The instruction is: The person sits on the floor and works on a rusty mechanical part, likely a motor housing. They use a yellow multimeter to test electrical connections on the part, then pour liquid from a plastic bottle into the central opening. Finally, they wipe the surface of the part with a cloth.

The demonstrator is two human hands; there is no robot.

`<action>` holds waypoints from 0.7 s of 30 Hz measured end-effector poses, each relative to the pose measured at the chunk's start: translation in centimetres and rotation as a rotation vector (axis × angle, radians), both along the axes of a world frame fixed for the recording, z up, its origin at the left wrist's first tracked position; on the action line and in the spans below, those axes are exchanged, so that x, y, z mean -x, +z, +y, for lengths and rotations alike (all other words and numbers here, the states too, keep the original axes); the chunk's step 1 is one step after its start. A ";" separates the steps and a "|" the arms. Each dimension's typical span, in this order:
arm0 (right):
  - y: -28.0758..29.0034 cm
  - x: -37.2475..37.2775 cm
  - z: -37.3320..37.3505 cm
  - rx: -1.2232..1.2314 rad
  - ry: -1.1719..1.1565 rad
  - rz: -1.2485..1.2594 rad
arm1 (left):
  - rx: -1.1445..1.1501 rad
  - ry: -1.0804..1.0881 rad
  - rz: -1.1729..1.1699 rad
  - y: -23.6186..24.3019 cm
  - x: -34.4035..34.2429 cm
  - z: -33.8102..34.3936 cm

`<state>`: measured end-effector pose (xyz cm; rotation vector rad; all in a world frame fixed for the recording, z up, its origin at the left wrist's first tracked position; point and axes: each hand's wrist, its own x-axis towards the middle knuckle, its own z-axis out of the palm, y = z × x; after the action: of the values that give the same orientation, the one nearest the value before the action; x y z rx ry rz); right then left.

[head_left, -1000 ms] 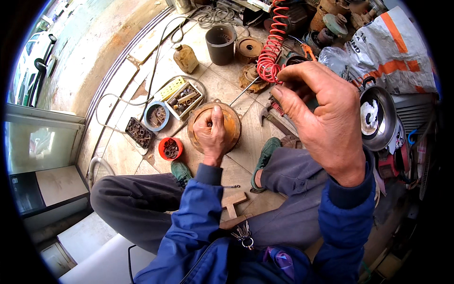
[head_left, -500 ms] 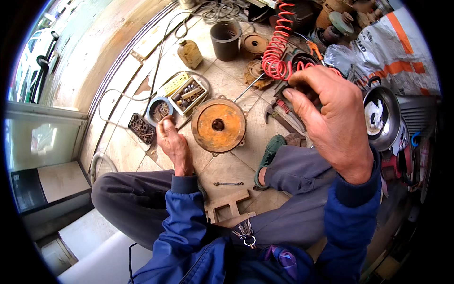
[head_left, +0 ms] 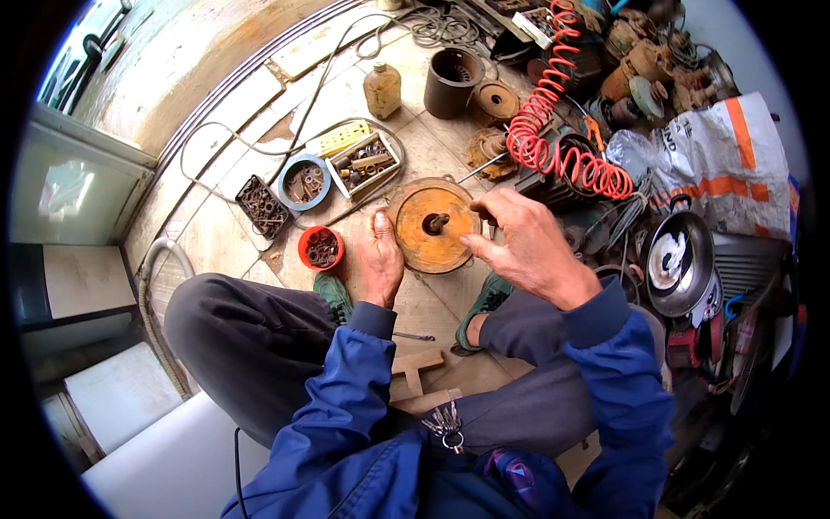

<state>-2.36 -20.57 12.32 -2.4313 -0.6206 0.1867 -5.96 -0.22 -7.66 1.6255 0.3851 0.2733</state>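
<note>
Before me lies a rusty orange round cover (head_left: 426, 246) with a dark stub at its central hole. Against its left rim is my left hand (head_left: 380, 264); the thumb points up beside the edge, and the fingers look curled round the rim, mostly hidden. My right hand (head_left: 536, 246) is at the right rim. Its thumb and curved fingers are apart, with the thumb tip over the cover's edge and nothing visible between them. A red bowl (head_left: 303, 249) of small rusty parts stands left of my left hand.
A blue bowl (head_left: 322, 199) and a white box (head_left: 396, 156) hold hardware, beside a black tray (head_left: 263, 208). Farther back are a grey cylinder (head_left: 450, 97) and a bottle (head_left: 382, 91). A red coiled hose (head_left: 529, 130) and a pan (head_left: 705, 251) crowd the right.
My left hand has left the blue bowl and come right to the cover's rim. The raised right hand has lowered to the cover's right side. The red bowl is now in view.
</note>
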 end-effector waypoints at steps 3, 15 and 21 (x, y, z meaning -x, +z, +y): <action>-2.4 -1.0 1.5 -0.136 -0.027 0.108 | -0.034 0.092 -0.028 0.0 -0.1 -0.7; -8.3 -3.0 6.4 -0.453 0.025 0.436 | -0.062 0.103 -0.017 0.9 0.0 -0.8; -13.2 0.0 11.5 -0.786 -0.748 -0.045 | -0.123 0.167 -0.007 1.0 0.2 -1.7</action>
<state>-2.31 -9.09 -0.92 -1.7362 0.2133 -0.3589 -6.14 -1.91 -6.67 1.7149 0.5074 0.4360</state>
